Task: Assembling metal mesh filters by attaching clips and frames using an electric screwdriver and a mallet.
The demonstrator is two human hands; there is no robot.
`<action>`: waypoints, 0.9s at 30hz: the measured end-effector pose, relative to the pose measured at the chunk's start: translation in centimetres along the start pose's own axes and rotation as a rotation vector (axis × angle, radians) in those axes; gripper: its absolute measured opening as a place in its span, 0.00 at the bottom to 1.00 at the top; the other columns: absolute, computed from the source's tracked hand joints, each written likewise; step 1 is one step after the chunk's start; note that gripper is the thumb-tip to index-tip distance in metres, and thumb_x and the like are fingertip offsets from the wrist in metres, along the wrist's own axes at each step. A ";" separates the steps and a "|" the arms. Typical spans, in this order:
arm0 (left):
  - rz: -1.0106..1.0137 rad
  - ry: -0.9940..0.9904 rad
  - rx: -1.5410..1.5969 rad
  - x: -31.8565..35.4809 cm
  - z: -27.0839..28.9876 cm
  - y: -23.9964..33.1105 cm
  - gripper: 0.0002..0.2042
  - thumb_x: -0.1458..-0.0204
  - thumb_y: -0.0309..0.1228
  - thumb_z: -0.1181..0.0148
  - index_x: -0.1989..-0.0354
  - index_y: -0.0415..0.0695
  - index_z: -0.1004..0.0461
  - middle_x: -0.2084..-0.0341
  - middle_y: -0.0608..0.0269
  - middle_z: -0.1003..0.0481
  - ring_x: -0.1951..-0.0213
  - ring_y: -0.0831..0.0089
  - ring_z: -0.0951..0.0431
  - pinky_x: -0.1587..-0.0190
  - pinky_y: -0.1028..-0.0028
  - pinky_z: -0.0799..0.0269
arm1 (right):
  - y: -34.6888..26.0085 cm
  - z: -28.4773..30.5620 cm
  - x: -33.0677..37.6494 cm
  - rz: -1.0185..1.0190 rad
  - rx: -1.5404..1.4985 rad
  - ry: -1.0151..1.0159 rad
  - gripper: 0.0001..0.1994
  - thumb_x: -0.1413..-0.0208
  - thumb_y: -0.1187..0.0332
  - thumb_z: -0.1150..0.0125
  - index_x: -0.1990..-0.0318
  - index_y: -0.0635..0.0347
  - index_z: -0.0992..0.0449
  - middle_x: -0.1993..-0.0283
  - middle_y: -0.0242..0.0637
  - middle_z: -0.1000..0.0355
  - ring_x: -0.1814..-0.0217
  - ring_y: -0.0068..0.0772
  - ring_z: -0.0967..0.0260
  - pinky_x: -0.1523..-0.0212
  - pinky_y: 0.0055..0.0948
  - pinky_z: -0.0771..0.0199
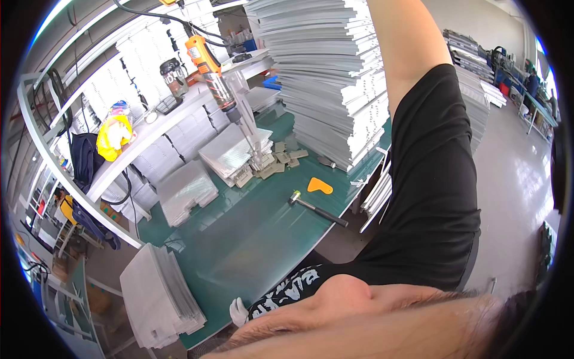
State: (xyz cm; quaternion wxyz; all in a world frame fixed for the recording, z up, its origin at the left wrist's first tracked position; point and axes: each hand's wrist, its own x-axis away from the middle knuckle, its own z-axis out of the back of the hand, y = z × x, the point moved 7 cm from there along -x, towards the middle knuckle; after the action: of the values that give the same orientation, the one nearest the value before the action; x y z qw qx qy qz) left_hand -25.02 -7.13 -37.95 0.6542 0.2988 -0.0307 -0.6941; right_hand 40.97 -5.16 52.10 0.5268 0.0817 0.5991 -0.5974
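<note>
While the right arm point(427, 125) extends beyond the upper edge of view, we cannot tell the grip of the unseen right hand. The tall stack of panels point(317, 90) stands just beside that arm, at the bench's point(233, 251) far right. The left hand point(238, 312), apparently white-gloved, shows partly at the near edge, near a lower panel pile point(158, 293); we cannot tell its grip either. We judge that the tall stack, uneven at its edges, could slide if knocked, and that the hammer point(317, 208), its handle overhanging, could fall if brushed. Among containers, we note a dark tumbler point(173, 78) and yellow bag point(115, 137), contents hidden.
</note>
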 end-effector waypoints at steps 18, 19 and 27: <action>-0.741 -0.361 0.169 -9.4 4.4 37.4 0.35 0.56 0.39 0.34 0.39 0.38 0.36 0.40 0.43 0.36 0.36 0.38 0.42 0.36 0.45 0.46 | 36.7 5.0 38.0 0.030 0.676 -0.171 0.12 0.42 0.64 0.43 0.64 0.65 0.22 0.63 0.55 0.25 0.60 0.53 0.26 0.57 0.43 0.25; -0.806 -0.396 0.180 -9.9 3.9 39.2 0.35 0.55 0.39 0.34 0.38 0.38 0.37 0.38 0.43 0.38 0.35 0.38 0.43 0.36 0.44 0.47 | 45.5 7.8 45.0 -0.214 0.587 -0.187 0.12 0.43 0.64 0.43 0.62 0.65 0.21 0.61 0.55 0.24 0.58 0.56 0.26 0.54 0.46 0.26; -1.099 -0.504 0.092 -10.0 -2.4 49.5 0.40 0.56 0.43 0.31 0.35 0.39 0.40 0.35 0.44 0.42 0.34 0.38 0.45 0.34 0.44 0.50 | 58.2 12.4 75.5 -0.853 0.979 -0.315 0.28 0.51 0.64 0.38 0.40 0.54 0.29 0.37 0.41 0.31 0.35 0.46 0.35 0.38 0.44 0.33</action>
State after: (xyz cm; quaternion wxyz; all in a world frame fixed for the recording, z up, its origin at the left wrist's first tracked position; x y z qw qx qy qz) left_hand 19.84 -4.09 -14.75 0.1592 0.1252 -0.0558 -0.9777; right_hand 57.36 -39.32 -36.26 0.2279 -0.0208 0.1544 -0.9611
